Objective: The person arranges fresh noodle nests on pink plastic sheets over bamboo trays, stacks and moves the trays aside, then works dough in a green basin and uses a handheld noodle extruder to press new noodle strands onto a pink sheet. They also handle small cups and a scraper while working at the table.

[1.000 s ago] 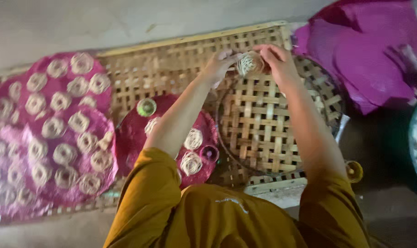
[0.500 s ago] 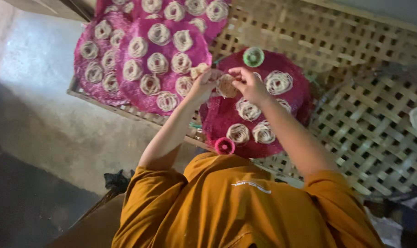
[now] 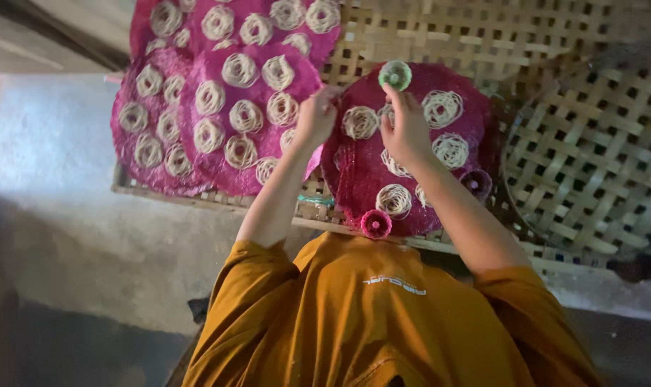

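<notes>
A round magenta tray (image 3: 354,172) lies on a woven bamboo rack (image 3: 447,36) in front of me. Several pale noodle coils rest on it, one coil (image 3: 359,122) lying between my hands. My left hand (image 3: 315,118) is curled at the tray's left edge, beside that coil. My right hand (image 3: 404,129) rests flat on the tray, its fingertips touching a small green cup (image 3: 395,74) at the far rim. A small pink cup (image 3: 375,223) sits at the near rim and a dark purple one (image 3: 476,183) to the right. My orange sleeves cover the lower view.
Two more magenta trays (image 3: 257,89) full of noodle coils lie to the left on the rack. A round woven basket tray (image 3: 590,165) sits at the right. Bare concrete floor (image 3: 53,179) lies left of the rack's edge.
My hands carried a noodle coil from the round basket tray leftward to the magenta tray. The coil now lies on the tray and my hands have moved apart.
</notes>
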`<state>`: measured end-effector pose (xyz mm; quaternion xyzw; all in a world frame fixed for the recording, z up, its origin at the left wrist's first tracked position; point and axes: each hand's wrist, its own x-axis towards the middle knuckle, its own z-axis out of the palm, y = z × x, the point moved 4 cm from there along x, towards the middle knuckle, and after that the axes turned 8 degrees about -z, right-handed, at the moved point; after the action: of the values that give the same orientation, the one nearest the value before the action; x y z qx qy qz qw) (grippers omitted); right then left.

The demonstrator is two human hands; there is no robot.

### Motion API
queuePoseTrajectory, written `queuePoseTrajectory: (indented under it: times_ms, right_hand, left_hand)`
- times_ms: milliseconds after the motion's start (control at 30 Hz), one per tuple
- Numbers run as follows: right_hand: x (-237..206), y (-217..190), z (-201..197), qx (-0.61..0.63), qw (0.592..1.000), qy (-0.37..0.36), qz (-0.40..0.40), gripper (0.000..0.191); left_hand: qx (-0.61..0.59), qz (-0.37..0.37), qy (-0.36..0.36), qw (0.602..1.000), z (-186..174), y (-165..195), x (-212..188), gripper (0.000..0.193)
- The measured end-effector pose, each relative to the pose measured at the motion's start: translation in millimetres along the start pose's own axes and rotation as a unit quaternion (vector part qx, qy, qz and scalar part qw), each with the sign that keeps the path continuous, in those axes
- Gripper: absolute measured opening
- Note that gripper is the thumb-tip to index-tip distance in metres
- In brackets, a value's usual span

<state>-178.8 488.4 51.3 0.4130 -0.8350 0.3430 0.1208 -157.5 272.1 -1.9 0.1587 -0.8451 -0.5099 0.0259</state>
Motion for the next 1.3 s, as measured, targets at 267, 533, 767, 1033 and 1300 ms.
queuePoseTrajectory:
  times_ms: [267, 533, 767, 1033, 1300]
  right_hand:
    - [-183.8, 81.0, -177.6, 0.155, 0.954, 0.146, 0.21, 0.049]
    - [-362.6, 107.8, -332.6, 0.069, 0.858, 0.38, 0.338, 0.031]
    - [-357.2, 83.7, -352.4, -0.078, 0.854, 0.308, 0.413, 0.025]
    - [-377.3, 81.8, -309.3, 0.012, 0.848, 0.307, 0.432, 0.02]
    - [-375.5, 83.2, -296.4, 0.061, 0.882, 0.275, 0.377, 0.023]
  left_hand:
    - [0.0, 0.035, 0.074, 0.997, -36.8, 0.2, -72.0, 0.028]
    - [0.01, 0.073, 0.127, 0.989, 0.0, 43.2, -118.0, 0.029]
    - [0.086, 0.167, -0.104, 0.977, 179.1, 190.1, -114.2, 0.029]
    - [0.18, 0.236, -0.268, 0.917, 414.4, 281.7, -54.4, 0.033]
    - [0.267, 0.377, -0.236, 0.855, 561.0, 340.7, 8.7, 0.027]
